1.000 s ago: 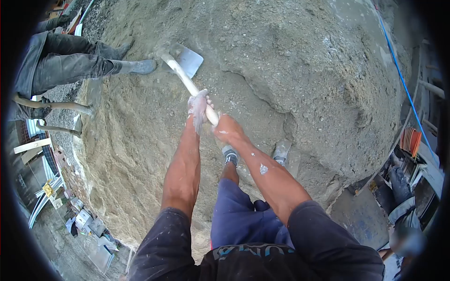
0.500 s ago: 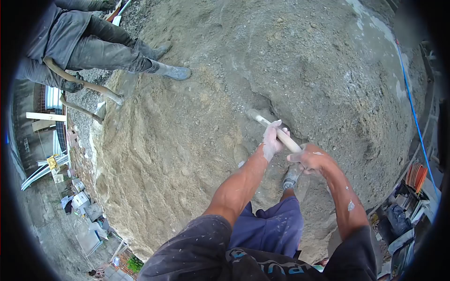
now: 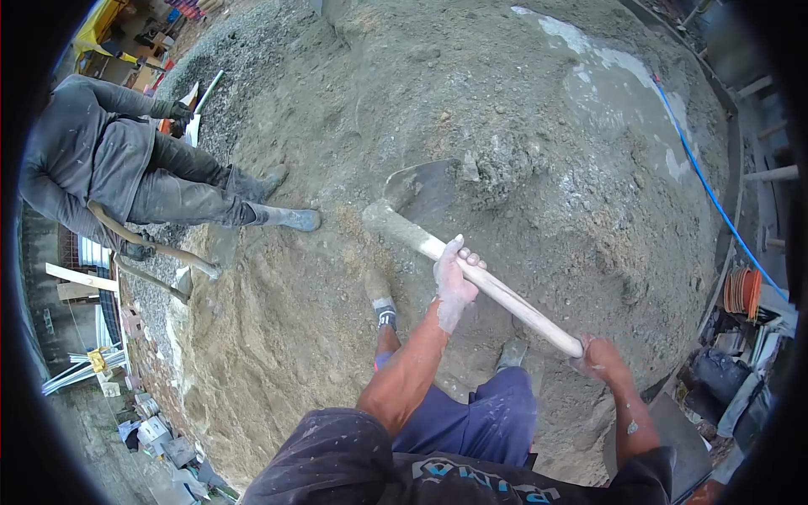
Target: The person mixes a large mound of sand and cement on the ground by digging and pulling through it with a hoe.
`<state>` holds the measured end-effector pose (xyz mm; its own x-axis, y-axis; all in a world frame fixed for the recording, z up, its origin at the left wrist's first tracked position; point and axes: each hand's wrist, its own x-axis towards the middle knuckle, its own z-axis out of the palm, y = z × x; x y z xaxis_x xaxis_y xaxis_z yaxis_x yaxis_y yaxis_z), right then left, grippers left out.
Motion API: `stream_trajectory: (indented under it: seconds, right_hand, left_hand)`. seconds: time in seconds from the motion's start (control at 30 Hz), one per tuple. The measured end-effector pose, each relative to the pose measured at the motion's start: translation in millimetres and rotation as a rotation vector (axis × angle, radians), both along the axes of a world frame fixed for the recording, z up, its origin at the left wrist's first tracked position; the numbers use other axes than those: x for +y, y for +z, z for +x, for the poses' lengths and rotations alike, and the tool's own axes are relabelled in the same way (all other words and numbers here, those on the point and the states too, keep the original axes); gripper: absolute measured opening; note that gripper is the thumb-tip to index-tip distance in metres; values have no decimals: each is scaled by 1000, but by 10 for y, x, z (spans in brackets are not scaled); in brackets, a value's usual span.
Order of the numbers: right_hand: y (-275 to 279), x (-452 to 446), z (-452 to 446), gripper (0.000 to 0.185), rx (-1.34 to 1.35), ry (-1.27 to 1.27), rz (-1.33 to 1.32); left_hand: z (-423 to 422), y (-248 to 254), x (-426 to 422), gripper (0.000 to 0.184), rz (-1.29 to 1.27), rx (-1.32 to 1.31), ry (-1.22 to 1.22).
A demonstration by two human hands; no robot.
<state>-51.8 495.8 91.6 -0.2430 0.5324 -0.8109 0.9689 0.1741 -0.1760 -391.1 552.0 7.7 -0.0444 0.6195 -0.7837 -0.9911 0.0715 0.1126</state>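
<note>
A hoe with a pale wooden handle lies diagonally across the middle of the view. My left hand, coated in pale dust, is closed round the middle of the handle. At the handle's lower right end, my right hand is wrapped round the wood. The wide metal blade is at the upper left end, against a clump of grey mix. Part of the blade's far edge is hidden by that clump. Both of my feet stand on the sandy mound below the handle.
Another person stands at the left in rubber boots, one gloved hand on a curved wooden handle. A blue hose runs down the right. Orange stacked items lie at the right edge, boards and debris at the lower left.
The hoe's blade, out of clear sight half a second ago, now shows beside the grey clump. My hands have moved farther apart on the handle. The view has shifted, showing more of the other person.
</note>
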Motion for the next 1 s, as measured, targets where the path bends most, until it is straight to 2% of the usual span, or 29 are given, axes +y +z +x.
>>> stream_trajectory:
  seconds: [0.03,0.07,0.1,0.2,0.27,0.33,0.4,0.47,0.53,0.6,0.67,0.7,0.73,0.77,0.8,0.87,0.93,0.97,1.0]
  right_hand:
    - [-192,-122,-364,47,87,-57,-66]
    - [-116,-154,-905,50,214,-131,-99]
    - [-237,-254,-1388,57,237,-196,-191]
    - [-399,-372,-2973,71,434,-408,-440]
    - [-471,-349,-4018,71,511,-441,-404]
    - [-299,9,-4971,70,484,-602,-666]
    - [-654,140,-5694,65,577,-589,-513]
    - [-939,435,-6313,59,698,-648,-355]
    - [-1140,910,-6709,53,839,-728,-325]
    - [-1519,1287,-6880,53,721,-662,-336]
    - [-1748,1442,-6841,53,584,-611,-260]
    - [-1762,1322,-6670,52,499,-592,-192]
    - [-1725,1155,-6436,49,485,-651,-236]
    - [-1747,983,-6201,44,464,-675,-259]
    - [-1773,849,-5971,38,434,-676,-228]
    - [-1692,942,-5725,29,466,-745,-387]
    - [-1775,1247,-5796,25,468,-713,-411]
    - [-1792,1360,-5770,24,459,-701,-436]
    - [-1586,1630,-5684,24,493,-758,-541]
  left_hand:
    - [-387,8,-4,26,-37,80,-20]
    - [-790,0,12,23,-71,156,-37]
    - [-1188,-36,11,21,-108,229,-50]
    - [-2563,-353,219,14,-141,391,-107]
    - [-3440,-528,424,14,-231,587,-189]
    - [-4158,-395,666,17,-241,712,-271]
    - [-4761,-504,897,22,-280,899,-366]
    - [-5002,-549,1125,23,-298,1014,-421]
    - [-5040,-697,1240,24,-354,1148,-470]
    - [-4920,-923,1332,22,-372,1140,-563]
    - [-4787,-1265,1409,18,-448,976,-692]
    - [-4607,-1498,1338,15,-490,821,-768]
    - [-4351,-1594,1180,13,-489,619,-854]
    - [-4105,-1819,953,11,-410,552,-964]
    - [-3845,-1897,836,12,-486,446,-935]
    - [-3698,-1839,822,13,-466,304,-852]
    - [-3769,-1866,996,14,-420,261,-783]
    - [-3837,-2018,1063,14,-379,69,-652]
    - [-3748,-1906,1206,14,-348,88,-574]
